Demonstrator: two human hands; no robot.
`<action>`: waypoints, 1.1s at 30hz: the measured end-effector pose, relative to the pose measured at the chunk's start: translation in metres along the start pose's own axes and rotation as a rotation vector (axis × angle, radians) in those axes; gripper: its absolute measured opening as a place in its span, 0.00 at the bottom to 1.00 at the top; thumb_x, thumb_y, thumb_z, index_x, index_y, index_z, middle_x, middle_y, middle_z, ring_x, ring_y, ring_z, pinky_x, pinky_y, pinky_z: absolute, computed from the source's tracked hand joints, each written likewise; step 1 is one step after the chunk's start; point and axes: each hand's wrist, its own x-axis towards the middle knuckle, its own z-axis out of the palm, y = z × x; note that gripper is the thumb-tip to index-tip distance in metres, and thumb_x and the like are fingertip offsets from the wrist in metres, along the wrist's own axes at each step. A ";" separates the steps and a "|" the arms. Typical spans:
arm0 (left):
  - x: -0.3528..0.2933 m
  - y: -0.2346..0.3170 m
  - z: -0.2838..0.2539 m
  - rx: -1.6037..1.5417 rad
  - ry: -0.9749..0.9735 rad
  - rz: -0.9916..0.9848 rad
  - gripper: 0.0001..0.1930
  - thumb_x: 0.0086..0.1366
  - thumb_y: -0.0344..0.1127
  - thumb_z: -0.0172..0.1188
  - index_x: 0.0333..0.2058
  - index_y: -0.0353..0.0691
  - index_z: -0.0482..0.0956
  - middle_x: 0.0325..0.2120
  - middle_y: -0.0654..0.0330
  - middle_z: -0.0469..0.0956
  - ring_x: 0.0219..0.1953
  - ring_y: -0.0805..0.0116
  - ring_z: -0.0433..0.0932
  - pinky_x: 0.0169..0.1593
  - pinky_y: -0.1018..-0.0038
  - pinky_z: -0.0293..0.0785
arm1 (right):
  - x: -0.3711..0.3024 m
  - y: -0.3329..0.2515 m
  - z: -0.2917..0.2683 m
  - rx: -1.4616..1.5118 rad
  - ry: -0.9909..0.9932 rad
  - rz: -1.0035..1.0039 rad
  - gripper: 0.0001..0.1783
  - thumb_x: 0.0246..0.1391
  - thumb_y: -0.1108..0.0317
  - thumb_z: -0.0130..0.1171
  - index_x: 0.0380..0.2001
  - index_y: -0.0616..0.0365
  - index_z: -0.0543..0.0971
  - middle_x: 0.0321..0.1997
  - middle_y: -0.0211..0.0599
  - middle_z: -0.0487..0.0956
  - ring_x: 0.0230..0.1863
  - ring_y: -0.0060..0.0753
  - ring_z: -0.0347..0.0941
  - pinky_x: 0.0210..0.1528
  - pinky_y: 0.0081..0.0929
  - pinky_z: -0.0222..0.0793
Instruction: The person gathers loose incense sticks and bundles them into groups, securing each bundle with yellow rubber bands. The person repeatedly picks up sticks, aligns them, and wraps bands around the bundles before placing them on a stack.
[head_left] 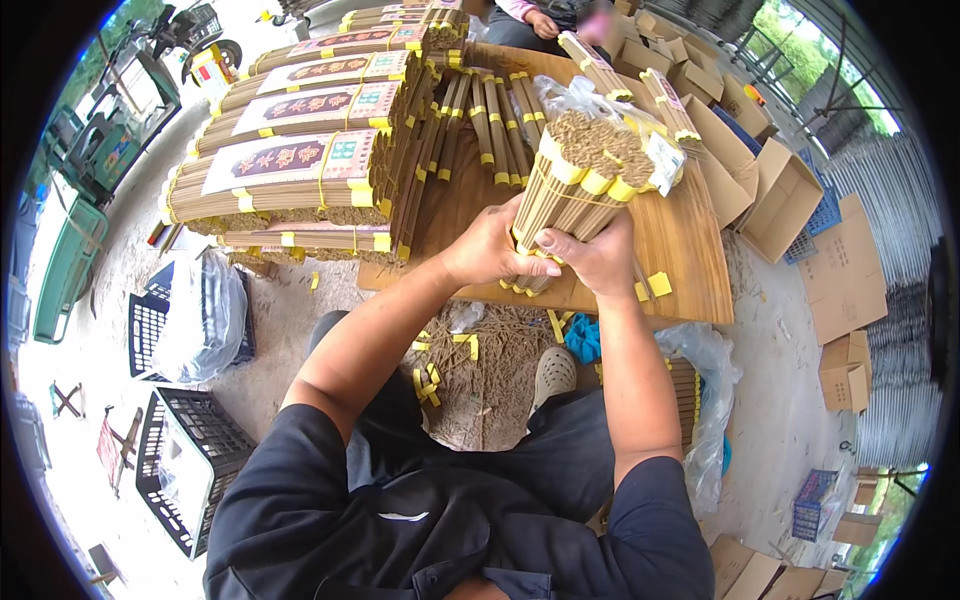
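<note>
At ten o'clock, labelled stacked packs [290, 165] lie flat on the wooden surface [690, 270]; the left hand [490, 250] wraps the incense bundle [580, 185] low down; the right hand [600, 258] clasps its other side, tilting it toward one o'clock, likely to even the stick ends.

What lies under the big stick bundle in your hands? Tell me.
The stick bundle, gripped by left hand and right hand, stands over the wooden table. Its foot and the spot beneath are covered by the hands.
</note>
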 end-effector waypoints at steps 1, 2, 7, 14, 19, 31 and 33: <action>0.001 -0.002 0.001 0.020 0.008 0.014 0.47 0.48 0.43 0.85 0.64 0.36 0.68 0.54 0.55 0.80 0.57 0.67 0.77 0.62 0.66 0.72 | -0.001 0.003 -0.001 -0.013 0.014 0.001 0.35 0.43 0.58 0.83 0.50 0.64 0.79 0.43 0.35 0.86 0.44 0.27 0.83 0.50 0.28 0.79; 0.001 -0.002 0.001 -0.052 0.003 -0.030 0.49 0.47 0.44 0.85 0.65 0.36 0.68 0.56 0.54 0.78 0.58 0.65 0.77 0.63 0.66 0.72 | -0.004 0.007 -0.001 -0.025 0.027 0.002 0.35 0.43 0.58 0.84 0.50 0.64 0.79 0.43 0.34 0.86 0.44 0.27 0.83 0.50 0.28 0.79; -0.013 -0.010 0.001 -0.031 -0.032 -0.039 0.43 0.49 0.44 0.84 0.60 0.35 0.72 0.55 0.55 0.79 0.56 0.64 0.78 0.61 0.63 0.74 | -0.016 0.029 -0.006 -0.108 -0.041 -0.050 0.34 0.44 0.54 0.83 0.49 0.64 0.80 0.43 0.36 0.86 0.45 0.29 0.83 0.51 0.31 0.78; -0.027 -0.016 0.005 0.291 -0.077 -0.142 0.44 0.51 0.58 0.79 0.54 0.27 0.74 0.44 0.42 0.84 0.48 0.50 0.85 0.53 0.61 0.79 | -0.051 0.052 -0.017 -0.485 0.058 -0.034 0.33 0.58 0.40 0.68 0.43 0.64 0.81 0.38 0.43 0.86 0.41 0.39 0.83 0.44 0.34 0.78; -0.049 -0.004 0.046 0.061 0.069 -0.353 0.43 0.58 0.59 0.75 0.57 0.25 0.72 0.43 0.45 0.84 0.48 0.58 0.84 0.54 0.65 0.79 | -0.060 0.037 -0.003 -0.265 0.333 0.277 0.32 0.64 0.43 0.64 0.46 0.69 0.81 0.41 0.41 0.84 0.43 0.30 0.79 0.48 0.30 0.74; -0.063 -0.009 0.046 0.219 -0.130 -0.772 0.42 0.63 0.71 0.63 0.38 0.23 0.79 0.30 0.46 0.83 0.35 0.59 0.84 0.42 0.65 0.80 | -0.086 0.068 -0.010 -0.534 0.213 0.677 0.46 0.60 0.29 0.58 0.31 0.74 0.80 0.30 0.53 0.82 0.36 0.40 0.80 0.41 0.38 0.74; -0.064 0.009 0.041 0.180 -0.176 -0.749 0.46 0.61 0.75 0.60 0.35 0.22 0.82 0.31 0.39 0.84 0.37 0.49 0.86 0.46 0.60 0.80 | -0.089 0.064 -0.013 -0.605 0.145 0.692 0.47 0.59 0.27 0.57 0.29 0.74 0.80 0.28 0.54 0.82 0.35 0.42 0.80 0.41 0.38 0.74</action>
